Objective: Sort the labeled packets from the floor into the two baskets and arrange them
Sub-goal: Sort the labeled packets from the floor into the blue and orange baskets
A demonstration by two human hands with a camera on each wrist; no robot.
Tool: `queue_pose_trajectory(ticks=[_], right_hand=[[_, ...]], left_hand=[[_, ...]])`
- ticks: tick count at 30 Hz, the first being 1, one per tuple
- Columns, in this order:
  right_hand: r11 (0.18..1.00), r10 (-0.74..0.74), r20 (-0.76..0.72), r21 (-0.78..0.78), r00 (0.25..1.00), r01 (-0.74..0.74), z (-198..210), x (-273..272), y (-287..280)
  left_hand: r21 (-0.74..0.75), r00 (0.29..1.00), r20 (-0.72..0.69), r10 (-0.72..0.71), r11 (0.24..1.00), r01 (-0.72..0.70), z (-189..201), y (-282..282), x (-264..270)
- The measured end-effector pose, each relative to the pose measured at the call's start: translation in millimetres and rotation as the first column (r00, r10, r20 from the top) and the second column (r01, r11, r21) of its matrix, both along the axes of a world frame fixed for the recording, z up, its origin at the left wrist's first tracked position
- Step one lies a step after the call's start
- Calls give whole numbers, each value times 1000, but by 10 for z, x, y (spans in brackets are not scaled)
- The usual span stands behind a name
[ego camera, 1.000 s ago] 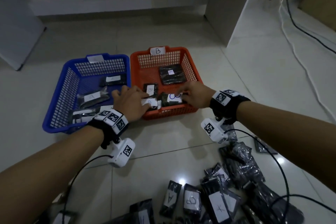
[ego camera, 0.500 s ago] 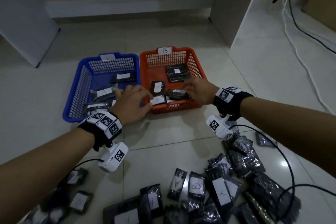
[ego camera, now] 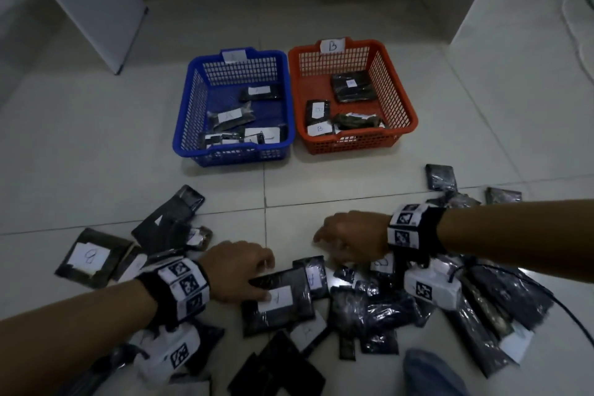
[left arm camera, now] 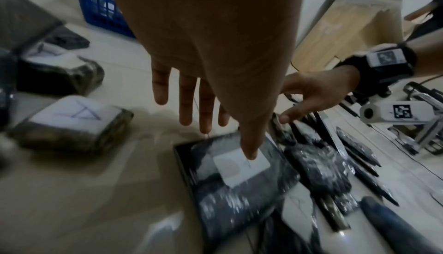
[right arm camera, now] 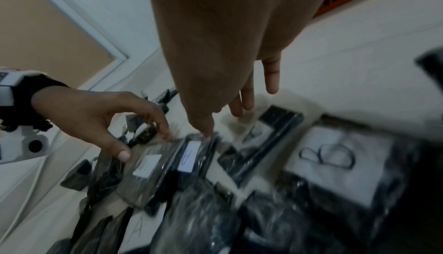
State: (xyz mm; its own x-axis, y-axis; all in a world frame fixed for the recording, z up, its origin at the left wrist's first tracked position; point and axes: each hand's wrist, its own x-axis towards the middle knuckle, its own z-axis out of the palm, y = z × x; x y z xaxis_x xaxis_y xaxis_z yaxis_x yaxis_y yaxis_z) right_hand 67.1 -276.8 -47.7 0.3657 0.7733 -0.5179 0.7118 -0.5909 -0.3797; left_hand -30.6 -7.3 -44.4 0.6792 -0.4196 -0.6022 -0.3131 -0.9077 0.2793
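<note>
Head view: blue basket [ego camera: 233, 138] and orange basket [ego camera: 398, 125] side by side on the floor [ego camera: 96, 145], each with a few black packets inside. Nearer, a loose pile of labeled packets [ego camera: 379, 309] spread over the tiles. Left hand [ego camera: 237, 270] low over a large flat packet [ego camera: 283, 302], fingers bent downward, thumb at the white label. Right hand [ego camera: 352, 236] above the pile's far edge, fingers drooping, nothing seen in it.

Left wrist view: fingers [left arm camera: 185, 104] straight and spread, thumb tip on the white label of the large flat packet [left arm camera: 237, 180], edge not clasped. To the left, a thick packet marked A [left arm camera: 69, 123]; blue basket corner behind.

Right wrist view: right hand [right arm camera: 227, 87] extended, thumb tip touching the end of a narrow packet [right arm camera: 191, 157]; other fingers straight, clear of the pile. Left hand [right arm camera: 95, 117] alongside, arched, thumb and fingertips at the large packet's edges. Packet marked B [right arm camera: 335, 163] on the right.
</note>
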Motion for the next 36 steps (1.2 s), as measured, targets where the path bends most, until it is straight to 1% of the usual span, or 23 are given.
queue_pose_trajectory(ticks=[2,5,6,7,8,10,11,13,15,17,20,23,24,25,27,29,30,31,33,35,36], right_hand=[[1000,-1,33,-14,999,2,-69,-159,61],[999,4,90,-41,996,-1,-108,-296,206],[999,-6,83,-35,997,9,-87,-302,251],[998,-43,38,-34,998,44,-68,-285,287],[995,-101,-39,-28,994,100,-37,-258,312],[975,-222,-184,-19,958,222,4,-169,333],[963,-266,-209,-7,941,270,17,-121,336],[942,-325,-211,16,922,335,18,-40,338],[920,-371,-243,33,896,390,10,8,337],[901,-408,-265,38,873,433,1,36,338],[884,-443,-264,28,857,466,-1,29,353],[853,-486,-329,22,810,521,-17,-6,378],[839,-502,-348,26,792,544,-12,-17,385],[821,-519,-362,39,774,569,-5,-24,392],[777,-552,-405,67,729,626,25,-29,400],[722,-578,-460,96,674,685,74,-31,397],[693,-589,-488,107,644,713,102,-30,397],[665,-595,-522,107,611,739,131,-27,399],[630,-590,-598,80,543,773,195,-19,404],[620,-577,-638,63,509,782,259,8,416],[613,-573,-652,62,497,788,286,19,425]], left_hand=[[31,999,28,-47,998,46,-90,-2,-130],[0,998,42,-48,999,48,-167,28,-188],[-13,998,38,-41,999,42,-162,33,-181],[-25,999,33,-19,1000,20,-160,45,-163],[-50,1000,25,19,999,-18,-152,62,-142],[-136,995,10,98,986,-96,-148,117,-91],[-162,992,-4,129,978,-128,-134,153,-76],[-146,989,-35,144,978,-148,-101,219,-83],[-123,988,-67,141,981,-149,-86,246,-138],[-132,984,-69,163,976,-171,-100,242,-225],[-127,985,-27,170,977,-172,-141,213,-341],[-81,992,35,120,990,-117,-193,180,-428],[-67,993,33,113,992,-110,-193,177,-437],[-82,993,10,121,989,-120,-191,181,-428],[-163,985,-64,163,972,-172,-138,193,-368],[-255,964,-88,249,930,-264,-66,226,-277],[-298,943,-92,321,895,-333,-22,251,-225],[-347,912,-89,401,846,-406,20,277,-182],[-423,829,-97,551,731,-536,111,302,-105],[-489,746,-98,659,621,-613,199,328,-29],[-536,697,-128,706,542,-647,235,337,0]])
